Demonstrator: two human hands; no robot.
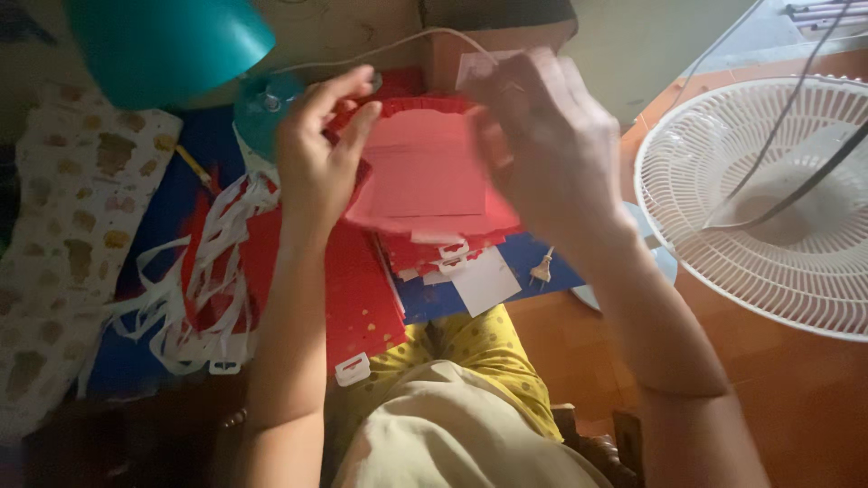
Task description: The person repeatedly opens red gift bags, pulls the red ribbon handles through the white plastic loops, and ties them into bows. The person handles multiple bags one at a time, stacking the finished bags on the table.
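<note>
Forearms rise from the bottom of the view and meet over the middle of a blue mat (pixel 533 258) that covers the floor. Largest of what lies around them is a white fan grille (pixel 768 208), flat on the orange floor (pixel 796 398) at the right edge, with a dark cable across it. A patterned cloth (pixel 72 235) runs down the left edge, and a teal lamp (pixel 167 45) leans in from the top left corner. Between the hands is a red paper bag (pixel 425 176), held up and tilted toward the camera, its scalloped upper edge at the top. The left hand (pixel 316 154) pinches the bag's left side, thumb in front, fingers curled behind. The right hand (pixel 551 145) is blurred; it grips the bag's right edge, though how its fingers close cannot be told. Under the bag lies a stack of red sheets (pixel 362 298) with white tabs, and white paper strips (pixel 208 289) tangle near the mat's left edge. A small plug (pixel 542 267) lies just beside the stack.
</note>
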